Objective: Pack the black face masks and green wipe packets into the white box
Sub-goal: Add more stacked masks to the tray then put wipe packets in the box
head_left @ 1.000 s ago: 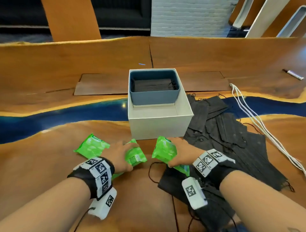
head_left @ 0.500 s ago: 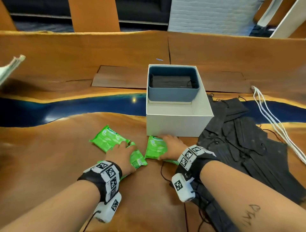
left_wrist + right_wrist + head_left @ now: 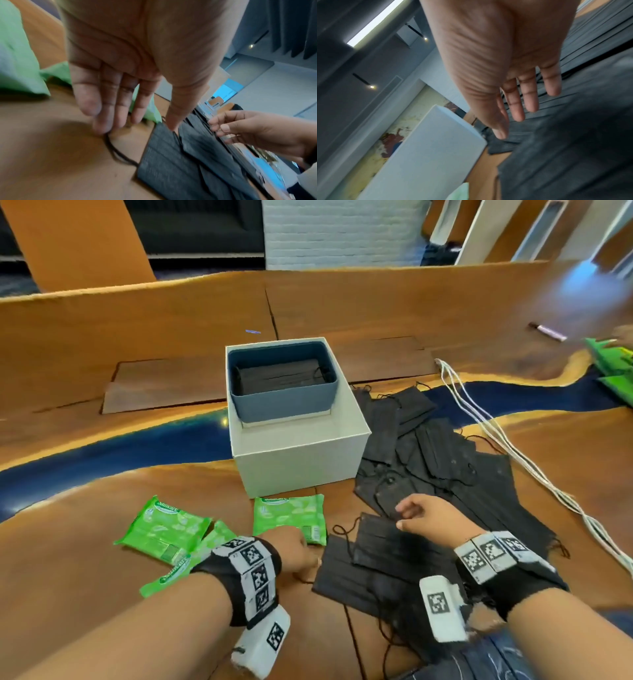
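Note:
The white box (image 3: 298,460) stands open mid-table, and a blue-grey tray (image 3: 284,402) in its far half holds black masks (image 3: 279,374). More black masks (image 3: 431,453) lie spread to its right, the nearest one (image 3: 373,553) between my hands. Three green wipe packets lie in front of the box: one at the left (image 3: 161,527), one below the box (image 3: 289,515), one (image 3: 181,568) partly under my left wrist. My left hand (image 3: 137,125) is open, fingertips by the mask's ear loop (image 3: 113,148), thumb on the mask's corner. My right hand (image 3: 513,121) hovers open over the masks.
White cords (image 3: 513,460) run down the table's right side. A marker (image 3: 548,332) and more green packets (image 3: 613,364) lie at the far right. The box's white wall (image 3: 428,155) stands just left of my right hand.
Both hands have let go of the green packets. The right hand's packet now lies flat before the box. The right hand moved right over the masks, the left to the nearest mask's edge.

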A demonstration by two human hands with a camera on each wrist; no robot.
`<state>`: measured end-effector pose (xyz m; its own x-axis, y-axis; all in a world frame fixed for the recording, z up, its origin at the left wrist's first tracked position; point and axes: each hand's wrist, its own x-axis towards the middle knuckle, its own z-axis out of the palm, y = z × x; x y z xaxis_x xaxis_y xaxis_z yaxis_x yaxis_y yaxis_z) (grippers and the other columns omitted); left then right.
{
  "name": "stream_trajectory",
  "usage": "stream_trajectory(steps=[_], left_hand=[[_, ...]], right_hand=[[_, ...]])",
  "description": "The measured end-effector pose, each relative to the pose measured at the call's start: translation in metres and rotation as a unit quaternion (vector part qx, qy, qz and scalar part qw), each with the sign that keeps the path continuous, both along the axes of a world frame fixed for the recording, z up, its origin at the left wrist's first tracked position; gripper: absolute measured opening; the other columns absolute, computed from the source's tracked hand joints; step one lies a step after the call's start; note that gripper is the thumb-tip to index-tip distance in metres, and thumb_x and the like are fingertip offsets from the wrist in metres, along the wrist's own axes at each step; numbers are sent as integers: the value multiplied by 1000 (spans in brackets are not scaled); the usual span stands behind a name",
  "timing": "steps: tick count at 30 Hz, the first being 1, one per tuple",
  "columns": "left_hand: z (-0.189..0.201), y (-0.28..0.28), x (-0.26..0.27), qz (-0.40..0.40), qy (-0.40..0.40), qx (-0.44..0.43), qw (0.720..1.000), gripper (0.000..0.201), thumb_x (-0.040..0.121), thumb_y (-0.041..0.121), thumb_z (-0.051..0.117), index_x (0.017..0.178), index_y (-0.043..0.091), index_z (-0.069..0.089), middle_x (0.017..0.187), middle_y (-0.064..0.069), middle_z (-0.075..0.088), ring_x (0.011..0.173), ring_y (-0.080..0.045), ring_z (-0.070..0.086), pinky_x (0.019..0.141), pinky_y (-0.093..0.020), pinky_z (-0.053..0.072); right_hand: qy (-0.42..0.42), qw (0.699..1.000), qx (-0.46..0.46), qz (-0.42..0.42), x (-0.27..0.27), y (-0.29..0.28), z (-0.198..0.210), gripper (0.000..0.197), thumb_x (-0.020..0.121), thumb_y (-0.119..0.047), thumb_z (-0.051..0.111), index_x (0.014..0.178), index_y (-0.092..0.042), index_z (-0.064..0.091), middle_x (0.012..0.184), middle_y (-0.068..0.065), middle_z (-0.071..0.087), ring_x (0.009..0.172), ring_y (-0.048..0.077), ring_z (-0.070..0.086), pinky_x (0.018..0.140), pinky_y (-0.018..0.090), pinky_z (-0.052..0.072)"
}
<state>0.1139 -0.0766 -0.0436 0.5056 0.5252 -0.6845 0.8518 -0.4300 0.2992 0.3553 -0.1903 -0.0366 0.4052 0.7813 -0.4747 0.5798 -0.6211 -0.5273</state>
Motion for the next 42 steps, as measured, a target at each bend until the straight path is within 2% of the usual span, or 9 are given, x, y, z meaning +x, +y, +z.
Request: stream_trajectory(steps=[3,7,12,20,23,26,31,35,42], left_hand=[[-9,-11,15,-20,27,12,999,40,81,42,63,104,10,65,107,-9,66,102,-26,61,77,-29,47],[-18,-20,27,-15,14,29,999,34,76,46,67,72,16,53,76,-4,58,94,-29,64,65,-29,40],[-21,-29,41,-44,30,74,996,51,75,54,67,104,13,60,100,-4,65,93,-23,63,76,-31,50],[-18,-35,53,-88,40,51,994,27,88,28,59,103,6,63,107,-12,65,100,-26,62,75,-29,45],[-12,-28,50,7,-47,22,999,7,79,18,59,80,18,52,85,-4,58,82,-24,59,65,-26,41],[4,-14,46,86,-187,-26,978,25,77,7,61,85,23,43,81,1,51,71,-17,51,65,-26,42],[45,9,48,142,-360,-79,919,43,84,1,59,112,32,45,92,-5,61,78,-15,61,71,-22,48],[64,21,55,161,-438,-119,876,38,85,-2,60,104,32,56,84,0,63,75,-10,61,70,-16,47],[75,24,54,253,-493,-234,799,29,91,-3,50,101,20,64,89,-4,62,78,-11,62,71,-20,54]], right_hand=[[-23,998,-54,33,10,-14,-12,38,77,-27,75,113,-26,59,110,-4,55,104,12,54,95,26,44],[-57,992,-86,67,8,-17,-22,54,73,-33,77,121,-33,52,115,-3,45,111,16,48,99,34,42],[-130,984,-96,74,2,-11,-26,57,70,-35,79,117,-33,47,113,-6,45,116,21,45,95,38,39],[-131,979,-126,93,4,-7,-29,30,74,-36,75,88,-30,49,113,-1,45,114,24,42,96,40,40],[-64,995,-61,45,13,-10,-30,29,75,-28,74,70,-30,45,87,-5,49,92,20,51,80,29,44],[24,999,26,-14,24,-14,-15,30,79,-15,73,73,-23,44,73,-4,49,66,11,48,58,15,35],[278,931,182,-149,30,-14,23,18,87,2,61,99,-10,59,99,10,70,92,23,67,87,35,52],[390,865,256,-183,27,-15,48,22,88,5,54,106,-6,59,102,14,70,94,28,67,85,39,52],[464,837,268,-106,13,-9,75,37,74,-7,63,110,-2,62,100,13,69,95,25,66,88,38,54]])
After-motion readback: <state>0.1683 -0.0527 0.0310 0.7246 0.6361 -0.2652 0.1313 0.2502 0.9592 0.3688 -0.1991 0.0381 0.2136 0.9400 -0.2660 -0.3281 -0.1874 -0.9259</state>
